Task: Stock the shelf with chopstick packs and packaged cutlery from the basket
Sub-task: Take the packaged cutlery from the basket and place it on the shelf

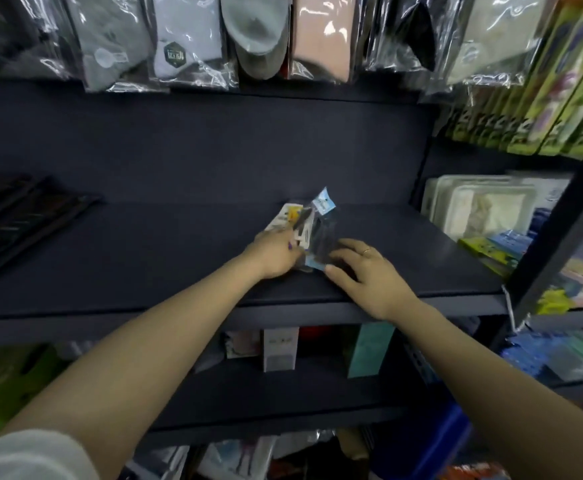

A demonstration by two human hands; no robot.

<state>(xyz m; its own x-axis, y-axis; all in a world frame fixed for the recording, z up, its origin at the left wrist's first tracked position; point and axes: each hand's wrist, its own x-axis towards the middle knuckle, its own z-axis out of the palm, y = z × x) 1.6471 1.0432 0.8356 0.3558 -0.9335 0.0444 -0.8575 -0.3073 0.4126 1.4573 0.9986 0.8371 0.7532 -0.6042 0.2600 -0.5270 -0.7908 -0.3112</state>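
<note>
Both arms reach over the front edge of a dark shelf (165,258) to a small bunch of packs lying on the board right of its middle. The left hand (274,254) curls its fingers around the near left side of the bunch, gripping a pack with a white and yellow card (284,216) that sticks out past the knuckles; the fingertips themselves are hidden under the plastic. The right hand (366,275) lies just beside it with fingers loosely spread, the thumb touching the near corner of a clear pack with blue ends (323,230), whose far end tilts up off the board toward the back wall. A ring sits on one finger of the right hand. What is inside the packs is too blurred to tell. Far to the left on the same board lie several long dark packs (23,223), well apart from the hands. Bagged socks (186,39) hang in a row above the shelf. To the right, a neighbouring rack holds green packs (539,109) up high and pale flat packages (480,206) below them. Boxes (279,348) stand on the level underneath.
</note>
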